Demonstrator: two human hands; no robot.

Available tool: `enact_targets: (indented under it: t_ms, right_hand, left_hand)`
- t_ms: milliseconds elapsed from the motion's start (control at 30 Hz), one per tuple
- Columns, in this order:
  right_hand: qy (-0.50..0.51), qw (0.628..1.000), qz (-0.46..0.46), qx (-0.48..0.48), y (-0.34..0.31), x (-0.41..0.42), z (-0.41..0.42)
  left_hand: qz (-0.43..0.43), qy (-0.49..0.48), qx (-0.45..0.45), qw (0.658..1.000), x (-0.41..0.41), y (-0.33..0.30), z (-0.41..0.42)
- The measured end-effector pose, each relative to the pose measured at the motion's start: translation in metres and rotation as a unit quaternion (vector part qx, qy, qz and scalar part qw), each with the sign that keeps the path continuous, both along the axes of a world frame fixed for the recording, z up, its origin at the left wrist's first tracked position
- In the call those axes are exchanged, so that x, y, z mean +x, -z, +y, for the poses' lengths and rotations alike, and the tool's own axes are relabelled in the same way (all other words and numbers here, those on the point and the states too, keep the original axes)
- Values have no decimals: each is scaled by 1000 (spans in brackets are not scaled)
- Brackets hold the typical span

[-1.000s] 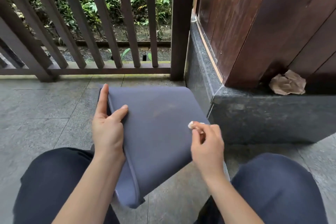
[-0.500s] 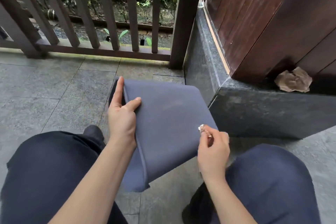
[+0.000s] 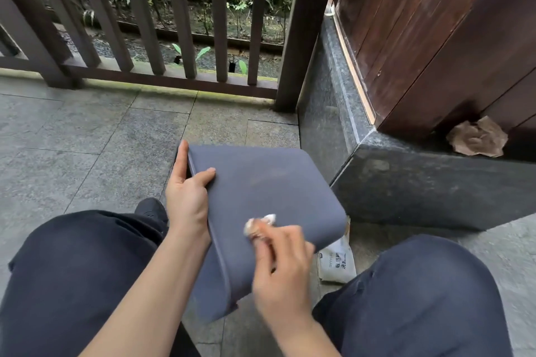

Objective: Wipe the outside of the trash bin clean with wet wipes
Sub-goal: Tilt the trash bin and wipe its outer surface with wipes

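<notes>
A person sits low on the floor [image 3: 95, 153] with both knees up. The trash bin [image 3: 269, 200] is blue-grey and lies tipped on its side between the knees, with one flat side facing up.

The left hand [image 3: 188, 197] holds the far left edge of the bin. Its pointer finger lies straight along the edge, the thumb rests on the top side, and the other fingers are hidden behind the bin.

The right hand [image 3: 281, 266] is blurry. Its fingers are curled and pinch a small white wet wipe [image 3: 259, 224], which sits on the near part of the bin's top side. The two hands are apart.

A white packet [image 3: 338, 266] lies on the floor under the bin's right side. Crumpled brown paper [image 3: 477, 138] sits on the stone ledge [image 3: 435, 182] at the far right. A wooden railing [image 3: 162, 38] stands far off.
</notes>
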State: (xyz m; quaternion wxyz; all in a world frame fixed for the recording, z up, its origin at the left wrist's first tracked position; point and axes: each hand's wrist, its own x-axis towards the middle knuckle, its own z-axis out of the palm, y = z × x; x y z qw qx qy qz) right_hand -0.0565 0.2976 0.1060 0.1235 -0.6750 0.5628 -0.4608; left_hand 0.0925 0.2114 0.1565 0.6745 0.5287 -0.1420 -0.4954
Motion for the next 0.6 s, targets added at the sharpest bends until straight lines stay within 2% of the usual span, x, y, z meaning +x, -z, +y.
enact_targets:
  t_ms: [67, 133, 200, 233, 300, 400, 467, 500, 533, 600]
  right_hand:
    - [114, 991, -48, 50, 8, -40, -29]
    - [215, 960, -97, 149, 14, -81, -53]
    - [251, 938, -84, 223, 17, -105, -62]
    - [241, 940, -71, 230, 14, -107, -62]
    - [175, 966, -52, 185, 3, -91, -54]
    - [7, 995, -2, 95, -15, -27, -19]
    - [-99, 992, 55, 51, -20, -1, 2]
    - [-121, 989, 75, 31, -18, -6, -3]
    - [-101, 991, 82, 21, -14, -21, -15]
    - [41, 994, 67, 81, -7, -64, -44]
  left_hand:
    - [10, 5, -4, 1000, 0, -1, 0]
    - [5, 21, -12, 1000, 0, -4, 0]
    - [2, 26, -18, 999, 0, -5, 0]
    - [3, 23, -17, 1000, 0, -5, -1]
    - [10, 17, -13, 1000, -2, -5, -3]
    - [-35, 41, -14, 998, -11, -4, -3]
    - [-70, 65, -23, 995, -15, -4, 1]
    - [-76, 72, -28, 994, -16, -3, 3]
    - [-74, 77, -33, 994, -17, -1, 5]
    - [-64, 87, -43, 993, -21, -1, 8]
